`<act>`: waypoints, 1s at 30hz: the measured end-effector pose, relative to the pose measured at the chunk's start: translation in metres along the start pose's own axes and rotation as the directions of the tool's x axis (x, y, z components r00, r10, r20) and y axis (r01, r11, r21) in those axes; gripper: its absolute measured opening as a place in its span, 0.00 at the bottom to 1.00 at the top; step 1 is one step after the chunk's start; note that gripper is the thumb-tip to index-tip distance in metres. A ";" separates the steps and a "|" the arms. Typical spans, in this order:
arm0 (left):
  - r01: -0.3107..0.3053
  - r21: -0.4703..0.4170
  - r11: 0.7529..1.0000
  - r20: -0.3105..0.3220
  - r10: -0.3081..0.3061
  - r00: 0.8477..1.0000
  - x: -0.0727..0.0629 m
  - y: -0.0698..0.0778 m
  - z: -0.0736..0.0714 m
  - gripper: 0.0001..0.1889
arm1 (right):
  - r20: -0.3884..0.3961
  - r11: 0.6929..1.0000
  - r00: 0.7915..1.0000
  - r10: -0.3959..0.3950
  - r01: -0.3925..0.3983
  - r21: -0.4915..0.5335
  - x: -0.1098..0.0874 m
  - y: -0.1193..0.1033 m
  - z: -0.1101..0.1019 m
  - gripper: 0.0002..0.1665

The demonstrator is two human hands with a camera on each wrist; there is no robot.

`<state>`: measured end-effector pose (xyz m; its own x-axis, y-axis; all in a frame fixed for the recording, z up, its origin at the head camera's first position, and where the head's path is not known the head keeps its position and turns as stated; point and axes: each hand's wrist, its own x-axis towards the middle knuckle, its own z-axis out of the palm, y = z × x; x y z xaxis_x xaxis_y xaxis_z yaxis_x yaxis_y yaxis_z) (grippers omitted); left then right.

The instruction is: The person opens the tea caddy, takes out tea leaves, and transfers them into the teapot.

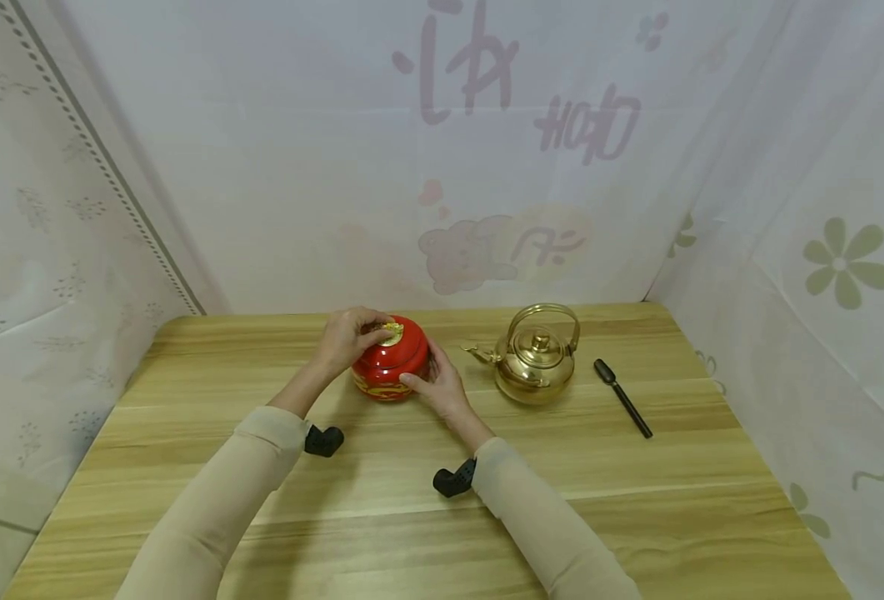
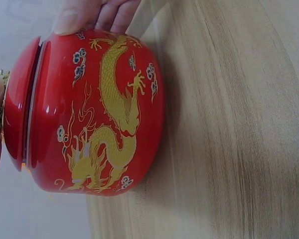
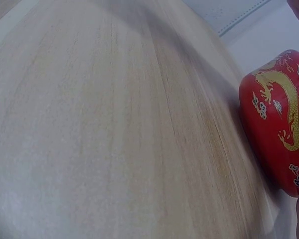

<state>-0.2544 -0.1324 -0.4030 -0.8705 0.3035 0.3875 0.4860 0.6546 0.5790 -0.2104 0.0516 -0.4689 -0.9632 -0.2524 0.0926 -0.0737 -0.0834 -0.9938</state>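
A round red jar (image 1: 391, 385) with a gold dragon on its side stands on the table near its back edge. On its top sits a red lid (image 2: 19, 107) with a textured gold knob (image 1: 392, 334). My left hand (image 1: 346, 340) pinches this knob from the left. A thin dark gap shows between lid and jar in the left wrist view. My right hand (image 1: 445, 390) holds the jar's right side, its thumb at the front and the other fingers around the side. In the right wrist view only part of the jar (image 3: 274, 119) shows, at the right edge.
A shiny gold teapot (image 1: 535, 372) with an upright handle stands right of the jar, spout pointing left at my right hand. Farther right lies a slim black tool (image 1: 625, 400) with a broader end. Patterned cloth (image 1: 314, 167) hangs behind the wooden table (image 1: 382, 517).
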 end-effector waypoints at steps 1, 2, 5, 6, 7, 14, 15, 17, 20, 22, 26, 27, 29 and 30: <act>-0.004 0.001 1.000 -0.003 0.004 1.000 0.000 0.000 0.000 0.11 | 0.001 1.000 1.000 -0.003 0.003 -0.002 0.000 0.000 0.000 0.47; -0.007 0.002 1.000 -0.006 0.007 1.000 0.000 -0.001 0.000 0.11 | 0.001 1.000 1.000 -0.006 0.006 -0.005 0.000 0.000 0.000 0.47; -0.019 0.003 1.000 -0.016 0.019 1.000 -0.001 -0.001 0.001 0.10 | 0.001 1.000 1.000 -0.005 0.005 -0.001 -0.001 -0.001 0.000 0.47; -0.022 0.005 1.000 -0.020 0.022 1.000 -0.001 -0.001 0.001 0.10 | -0.001 1.000 1.000 -0.005 0.005 -0.002 -0.001 -0.001 0.000 0.47; -0.025 0.005 1.000 -0.022 0.025 0.999 -0.002 -0.001 0.001 0.10 | -0.001 1.000 1.000 -0.003 0.003 -0.003 -0.001 -0.002 0.000 0.47; -0.022 -0.011 1.000 -0.036 0.021 0.999 -0.005 -0.002 0.003 0.10 | -0.005 1.000 1.000 0.023 -0.023 -0.004 -0.003 -0.003 0.001 0.47; -0.023 -0.011 1.000 -0.040 0.022 0.999 -0.005 -0.002 0.003 0.10 | -0.007 1.000 1.000 0.022 -0.022 -0.006 -0.003 -0.003 0.001 0.47; -0.023 -0.011 1.000 -0.048 0.023 0.999 -0.005 -0.002 0.004 0.10 | -0.008 1.000 1.000 0.021 -0.021 -0.011 -0.003 -0.003 0.002 0.47; -0.025 -0.017 1.000 -0.054 0.024 0.998 -0.006 -0.003 0.004 0.10 | -0.005 1.000 1.000 0.026 -0.027 -0.014 -0.002 -0.004 0.001 0.47; -0.025 -0.019 1.000 -0.048 0.024 0.999 -0.006 -0.004 0.005 0.11 | -0.001 0.999 1.000 0.031 -0.031 -0.019 -0.001 -0.002 0.001 0.48; -0.025 -0.015 1.000 -0.016 0.025 1.000 -0.008 -0.006 0.006 0.14 | 0.002 0.998 0.999 0.047 -0.047 -0.033 0.002 0.006 -0.004 0.50; -0.024 -0.018 1.000 -0.007 0.024 1.000 -0.008 -0.007 0.006 0.16 | 0.005 0.998 0.999 0.045 -0.044 -0.042 0.003 0.010 -0.005 0.51; -0.024 -0.027 0.999 0.007 0.024 1.000 -0.009 -0.006 0.005 0.19 | 0.000 0.994 0.999 0.045 -0.045 -0.101 0.003 0.015 -0.010 0.53; -0.027 -0.029 0.999 0.011 0.028 1.000 -0.009 -0.006 0.004 0.21 | -0.002 0.989 0.999 0.040 -0.040 -0.141 0.003 0.017 -0.012 0.54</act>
<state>-0.2494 -0.1363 -0.4126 -0.8575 0.3295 0.3953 0.5118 0.6256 0.5888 -0.2174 0.0610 -0.4859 -0.9659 -0.2535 0.0529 -0.0711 0.0631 -0.9955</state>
